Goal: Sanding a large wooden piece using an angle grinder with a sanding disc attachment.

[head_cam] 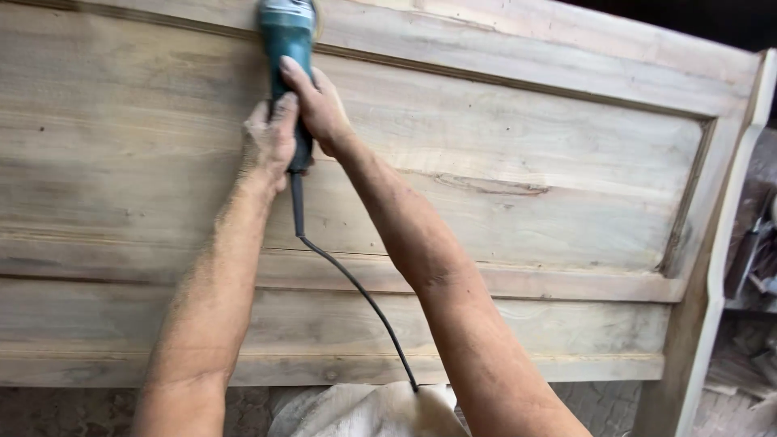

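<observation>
Both my hands grip the body of a teal angle grinder (286, 36) that points away from me against a large bare wooden panel (518, 146). My left hand (269, 144) wraps the rear of the handle from the left. My right hand (317, 103) closes over it from the right, a little farther forward. The grinder's head sits at the panel's upper groove, partly cut off by the top edge of the view. A black power cord (356, 287) runs from the handle's rear down between my forearms.
The panel is framed by raised mouldings and a thick right post (712, 267). Lower rails (566, 324) cross below my arms. Wood scraps and clutter (753, 267) lie beyond the post at right. A pale cloth (364, 409) shows at the bottom.
</observation>
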